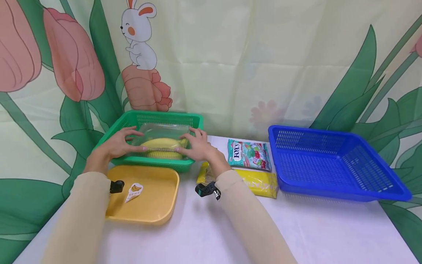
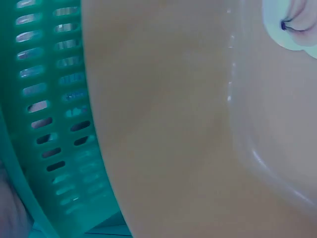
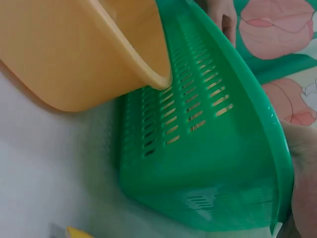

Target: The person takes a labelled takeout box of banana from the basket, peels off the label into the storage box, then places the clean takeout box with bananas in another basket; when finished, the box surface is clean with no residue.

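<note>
A clear plastic box (image 1: 161,129) with yellow bananas (image 1: 162,143) in it sits inside the green basket (image 1: 132,160) at the back left. My left hand (image 1: 118,143) holds the box by its left side, thumb along the front edge. On the opposite side my right hand (image 1: 198,146) grips it, thumb at the front and fingers near the back corner. In the right wrist view, part of the right hand (image 3: 303,173) shows beyond the rim of the basket (image 3: 237,64). The left wrist view shows mostly the basket's slotted wall (image 2: 54,114).
A yellow-orange tray (image 1: 151,198) with a banana sticker (image 1: 134,191) stands in front of the green basket. Right of the hands lie a FOX'S candy bag (image 1: 248,154) and a yellow packet (image 1: 260,182), partly under the right arm. A blue basket (image 1: 313,165) stands at the right.
</note>
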Motion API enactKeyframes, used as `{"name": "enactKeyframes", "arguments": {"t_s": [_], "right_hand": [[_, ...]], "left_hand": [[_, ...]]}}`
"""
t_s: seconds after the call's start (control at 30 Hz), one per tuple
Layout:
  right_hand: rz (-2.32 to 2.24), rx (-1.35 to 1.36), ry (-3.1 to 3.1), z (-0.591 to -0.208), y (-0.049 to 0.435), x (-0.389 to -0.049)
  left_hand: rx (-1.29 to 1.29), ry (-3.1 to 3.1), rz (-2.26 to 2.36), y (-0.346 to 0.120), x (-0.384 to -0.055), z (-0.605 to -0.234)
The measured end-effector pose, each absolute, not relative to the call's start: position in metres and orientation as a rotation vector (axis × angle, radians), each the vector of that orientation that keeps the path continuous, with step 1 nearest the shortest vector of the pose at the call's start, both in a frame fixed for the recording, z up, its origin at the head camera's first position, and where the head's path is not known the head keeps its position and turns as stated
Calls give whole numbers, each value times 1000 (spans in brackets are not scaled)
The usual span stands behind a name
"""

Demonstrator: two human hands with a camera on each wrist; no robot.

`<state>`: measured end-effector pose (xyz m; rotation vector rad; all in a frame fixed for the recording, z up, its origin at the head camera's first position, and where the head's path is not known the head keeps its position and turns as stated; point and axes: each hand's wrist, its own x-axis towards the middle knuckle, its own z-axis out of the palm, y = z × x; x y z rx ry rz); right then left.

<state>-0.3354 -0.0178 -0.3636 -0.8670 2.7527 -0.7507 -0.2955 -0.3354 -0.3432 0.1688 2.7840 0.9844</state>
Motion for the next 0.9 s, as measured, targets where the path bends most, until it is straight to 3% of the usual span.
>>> {"name": "enactKeyframes", "arguments": {"t_s": [0.5, 0.9], "right_hand": [[-698, -808, 2797, -364, -14, -333], [-621, -1062, 2840, -342, 3, -317]], "left_hand": [[193, 2804, 925, -327, -296, -351], [260, 2987, 1066, -329, -285, -347]]}}
